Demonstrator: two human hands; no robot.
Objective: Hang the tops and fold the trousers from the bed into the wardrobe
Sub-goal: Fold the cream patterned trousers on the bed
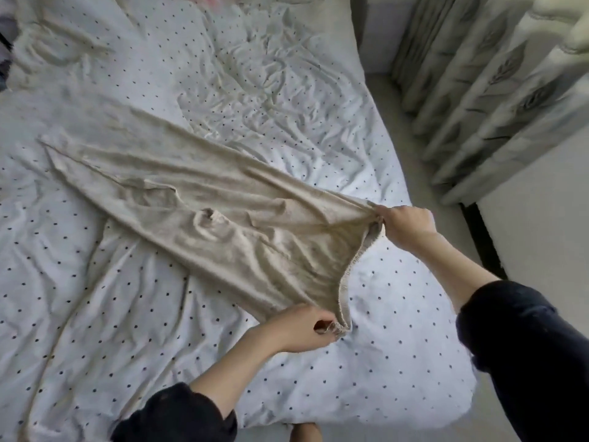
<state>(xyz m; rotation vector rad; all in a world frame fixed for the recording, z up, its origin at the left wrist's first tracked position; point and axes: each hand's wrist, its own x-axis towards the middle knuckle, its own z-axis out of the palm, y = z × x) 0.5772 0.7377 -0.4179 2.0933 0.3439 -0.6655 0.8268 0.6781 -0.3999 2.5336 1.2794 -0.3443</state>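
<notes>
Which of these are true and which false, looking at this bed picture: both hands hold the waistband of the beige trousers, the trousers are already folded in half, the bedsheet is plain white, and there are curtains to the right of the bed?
1. Both hands hold the waistband of the beige trousers. True: the left hand grips one end of the waistband and the right hand grips the other.
2. The trousers are already folded in half. False: they lie stretched out at full length across the bed.
3. The bedsheet is plain white. False: it is white with small dark dots.
4. Curtains hang to the right of the bed. True: pale ones with a leaf pattern.
</notes>
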